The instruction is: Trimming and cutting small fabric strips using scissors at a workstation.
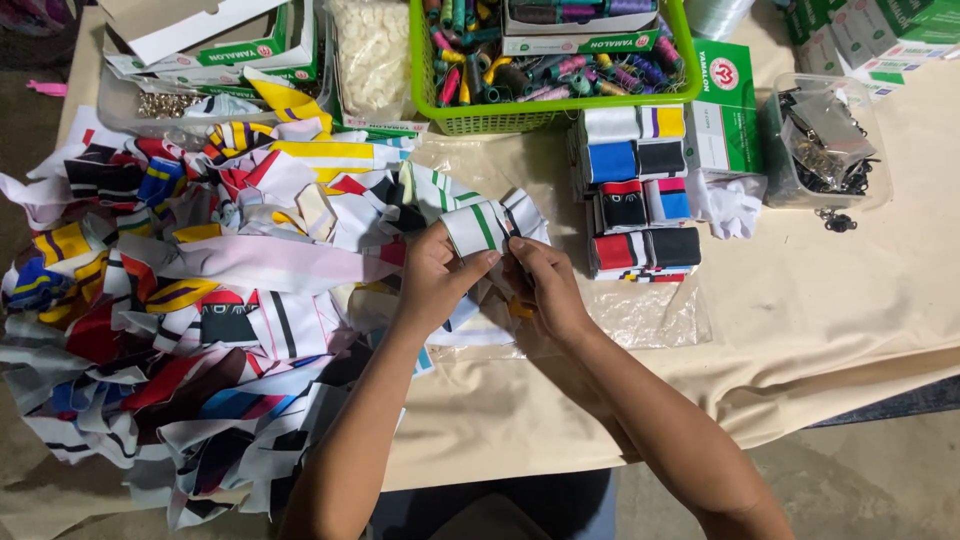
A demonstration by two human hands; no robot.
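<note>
Working: seen from the head camera, a person folds a small white fabric piece with a green stripe over a cloth-covered table.
Left hand: the left hand has fingers curled and pinches the lower left edge of the striped piece, thumb on top.
Right hand: the right hand pinches the piece's right side, fingertips pressed together on the cloth.
Position: the piece is held just above a clear plastic sheet, near the middle of the table, between the two heaps.
Left side: a loose pile of printed fabric scraps in red, yellow, blue, black and white spreads across the table's left half, touching the left wrist.
Right side: a neat stack of folded pieces lies just beside the right hand.
Far edge: a green basket of thread spools stands behind the hands; a clear tub of dark metal clips sits well apart on the right.
</note>
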